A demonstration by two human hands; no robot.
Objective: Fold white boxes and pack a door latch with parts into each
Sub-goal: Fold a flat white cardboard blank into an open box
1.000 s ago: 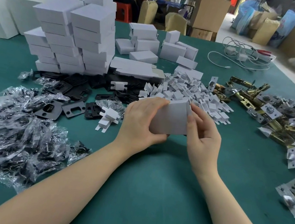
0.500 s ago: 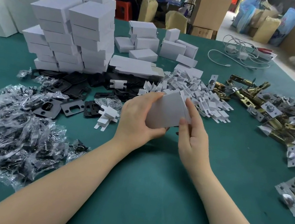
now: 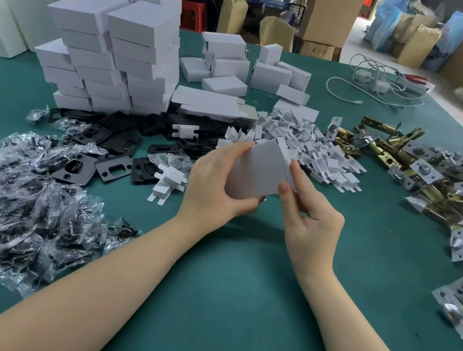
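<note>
A small white box (image 3: 259, 171) is held tilted above the green table (image 3: 230, 314) at the centre. My left hand (image 3: 216, 185) grips its left side, thumb on top and fingers underneath. My right hand (image 3: 309, 217) is at the box's right end, with the index finger and thumb straight against the end flap and the other fingers curled. Brass door latches (image 3: 450, 189) with silver faceplates lie heaped at the right. Black strike plates (image 3: 113, 139) lie to the left of the box. Clear bags of parts (image 3: 12, 198) are piled at the left.
A stack of closed white boxes (image 3: 115, 56) stands at the back left, with flat box blanks (image 3: 214, 106) beside it. White card inserts (image 3: 306, 145) are heaped behind the held box. White cables (image 3: 376, 83) lie at the far right; cartons and people are beyond the table.
Both hands have turned the box so its right end tips up. My right hand has slid from covering the box's side to its right end, fingers straighter.
</note>
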